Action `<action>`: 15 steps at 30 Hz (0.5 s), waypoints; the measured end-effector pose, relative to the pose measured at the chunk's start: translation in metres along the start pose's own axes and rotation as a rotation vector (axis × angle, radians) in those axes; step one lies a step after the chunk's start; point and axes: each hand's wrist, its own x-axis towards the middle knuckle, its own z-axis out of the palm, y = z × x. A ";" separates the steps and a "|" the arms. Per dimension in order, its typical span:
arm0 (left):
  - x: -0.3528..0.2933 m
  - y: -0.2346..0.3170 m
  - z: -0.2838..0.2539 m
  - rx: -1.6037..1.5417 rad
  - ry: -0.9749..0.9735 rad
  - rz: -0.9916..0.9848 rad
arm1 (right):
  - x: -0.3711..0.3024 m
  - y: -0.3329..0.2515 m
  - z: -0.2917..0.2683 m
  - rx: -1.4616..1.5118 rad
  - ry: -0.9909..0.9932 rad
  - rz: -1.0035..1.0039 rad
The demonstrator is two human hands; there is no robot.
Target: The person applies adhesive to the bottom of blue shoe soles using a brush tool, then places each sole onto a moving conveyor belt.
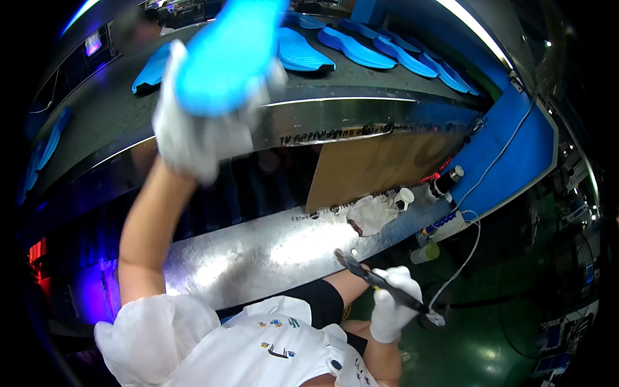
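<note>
My left hand, in a white glove, is raised at the upper left with its fingers wrapped round a bright blue shoe sole. The sole is blurred and stands up toward the top of the view, above the belt edge. Low on the right, beside my knee, my right hand wears a white glove too. It is closed on a long, thin dark strip-like object that has a pale tip near the hand. Its exact kind cannot be made out.
More blue soles with dark ends lie along the dark belt. Beneath it a metal shelf carries a crumpled white cloth, a white cup and a dark bottle. A brown cardboard sheet leans there; a cable hangs right.
</note>
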 end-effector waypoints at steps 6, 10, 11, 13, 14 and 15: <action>-0.001 0.078 0.112 -3.393 -1.341 -0.754 | -0.004 -0.003 0.024 0.096 -0.008 0.153; -0.015 0.085 0.116 -1.896 -1.155 0.458 | -0.005 0.001 0.016 0.103 0.037 0.285; -0.036 0.113 0.117 -1.848 -1.094 0.333 | -0.007 0.005 0.014 0.067 -0.014 0.260; -0.043 0.103 0.114 -1.867 -0.808 0.188 | -0.008 0.013 0.013 -0.063 -0.134 0.125; -0.056 0.104 0.117 -1.932 -0.673 0.128 | -0.007 0.009 0.018 0.037 -0.107 0.177; -0.071 0.091 0.114 -2.121 -0.416 -0.106 | -0.005 0.011 0.023 0.053 -0.092 0.128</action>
